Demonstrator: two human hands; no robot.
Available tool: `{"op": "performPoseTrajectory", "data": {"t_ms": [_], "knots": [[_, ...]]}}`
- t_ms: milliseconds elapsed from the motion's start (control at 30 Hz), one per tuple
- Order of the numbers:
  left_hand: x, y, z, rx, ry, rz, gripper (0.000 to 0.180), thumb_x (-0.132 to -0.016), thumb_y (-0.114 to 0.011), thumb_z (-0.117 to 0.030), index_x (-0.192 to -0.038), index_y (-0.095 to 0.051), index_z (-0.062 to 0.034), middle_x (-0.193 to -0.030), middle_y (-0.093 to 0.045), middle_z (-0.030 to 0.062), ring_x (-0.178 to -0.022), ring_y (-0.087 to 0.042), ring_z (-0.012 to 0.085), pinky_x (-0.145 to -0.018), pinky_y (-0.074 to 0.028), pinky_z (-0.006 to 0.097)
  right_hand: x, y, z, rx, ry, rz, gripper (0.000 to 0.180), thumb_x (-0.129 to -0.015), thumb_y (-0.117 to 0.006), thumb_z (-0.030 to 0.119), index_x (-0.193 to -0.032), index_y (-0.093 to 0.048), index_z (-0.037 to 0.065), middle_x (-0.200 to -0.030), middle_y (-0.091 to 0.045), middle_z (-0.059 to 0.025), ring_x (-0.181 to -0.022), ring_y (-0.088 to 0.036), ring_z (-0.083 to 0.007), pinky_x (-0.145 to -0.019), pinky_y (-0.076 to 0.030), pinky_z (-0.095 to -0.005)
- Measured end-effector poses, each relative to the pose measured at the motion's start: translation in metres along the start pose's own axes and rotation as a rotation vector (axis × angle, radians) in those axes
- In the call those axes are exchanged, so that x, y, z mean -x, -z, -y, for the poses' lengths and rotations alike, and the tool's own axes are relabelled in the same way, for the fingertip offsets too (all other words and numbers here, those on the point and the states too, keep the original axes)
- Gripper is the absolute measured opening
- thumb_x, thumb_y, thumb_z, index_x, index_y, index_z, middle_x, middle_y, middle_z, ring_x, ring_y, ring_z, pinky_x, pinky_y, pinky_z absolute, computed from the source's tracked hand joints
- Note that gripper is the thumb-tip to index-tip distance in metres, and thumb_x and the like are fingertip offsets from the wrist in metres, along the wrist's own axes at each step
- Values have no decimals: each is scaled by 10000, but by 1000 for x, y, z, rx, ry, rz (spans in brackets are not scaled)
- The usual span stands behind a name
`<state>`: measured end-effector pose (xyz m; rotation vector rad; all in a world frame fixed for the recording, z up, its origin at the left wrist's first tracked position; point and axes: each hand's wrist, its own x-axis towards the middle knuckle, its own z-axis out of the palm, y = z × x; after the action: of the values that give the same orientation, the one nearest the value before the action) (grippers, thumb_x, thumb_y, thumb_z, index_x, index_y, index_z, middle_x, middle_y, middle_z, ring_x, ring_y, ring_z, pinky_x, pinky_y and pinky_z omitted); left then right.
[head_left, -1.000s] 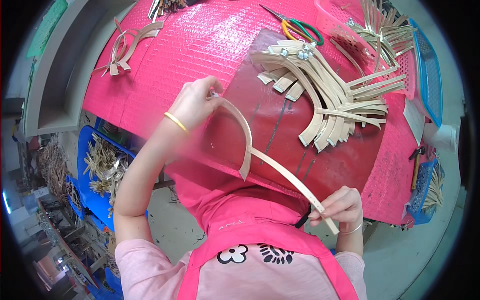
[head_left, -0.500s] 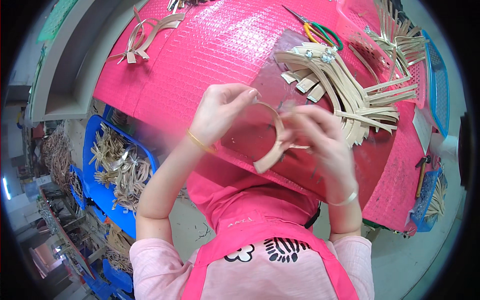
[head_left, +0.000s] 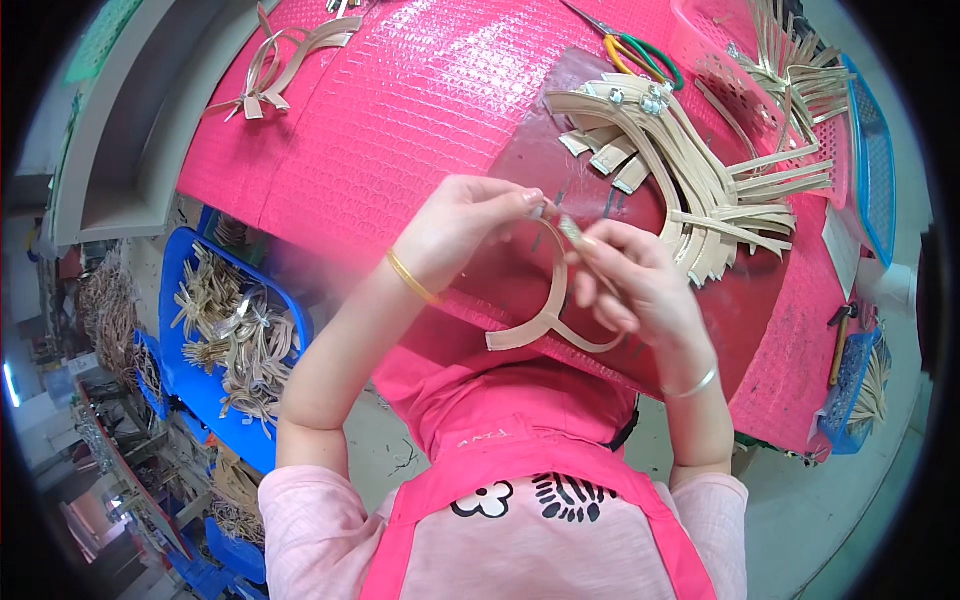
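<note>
A beige branching strap [head_left: 548, 318], like a sandal upper, hangs in a curve between my hands over the dark red mat [head_left: 735, 315]. My left hand [head_left: 462, 228] pinches one of its ends between thumb and fingertips. Close beside, my right hand [head_left: 642, 282] grips another end, and a light-coloured tip sticks out past its fingers. One broad end of the strap points free toward the lower left. Right of my right hand lies a fanned pile of similar beige straps [head_left: 690, 185], with shiny silvery ornaments [head_left: 650, 98] on top.
Scissors [head_left: 640, 55] with green and yellow handles lie behind the pile. Loose straps [head_left: 268, 85] rest at the table's far left. A pink basket [head_left: 700, 40] and a blue basket [head_left: 875, 170] stand right. A blue tub [head_left: 185, 345] of straps sits left; a hammer [head_left: 842, 340] is at the right edge.
My right hand has turned and raised its strap end toward my left fingertips. The strap's broad end has swung lower left, and its fork now shows.
</note>
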<state>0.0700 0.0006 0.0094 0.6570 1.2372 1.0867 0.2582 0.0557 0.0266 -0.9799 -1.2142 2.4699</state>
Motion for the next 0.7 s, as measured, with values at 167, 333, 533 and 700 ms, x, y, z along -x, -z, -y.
{"op": "performPoseTrajectory", "data": {"t_ms": [167,333,533,700], "knots": [[9,-3,6,108,3,27,221,-804,-553,-131,-949,-587,32,-804,-603,33,-680,-491,51,-592,-374,171,-17,-10,-23,32,146,-54,208,-868,-482,190,-810,-513,-8,-591,-550,-51,-338,-420,-46,-320,-297,-156],[11,-2,9,245,-18,107,244,-773,-577,-78,-987,-558,36,-901,-593,70,-757,-527,85,-663,-414,205,-17,-25,-34,-36,268,-130,199,-877,-464,171,-825,-514,-15,-608,-552,-60,-342,-417,-47,-314,-296,-160],[12,-2,1,424,-66,169,263,-768,-566,-47,-1013,-531,42,-987,-570,122,-799,-562,136,-666,-466,251,-31,-39,-41,-187,490,-168,177,-887,-442,154,-836,-504,-3,-633,-559,-63,-371,-426,-42,-336,-314,-156],[13,1,1,454,-61,217,260,-771,-554,-36,-1021,-531,32,-992,-566,142,-730,-573,149,-580,-482,240,-23,-40,-44,-246,430,-71,174,-896,-413,146,-895,-494,-8,-657,-564,-92,-360,-360,-33,-358,-287,-144]]}}
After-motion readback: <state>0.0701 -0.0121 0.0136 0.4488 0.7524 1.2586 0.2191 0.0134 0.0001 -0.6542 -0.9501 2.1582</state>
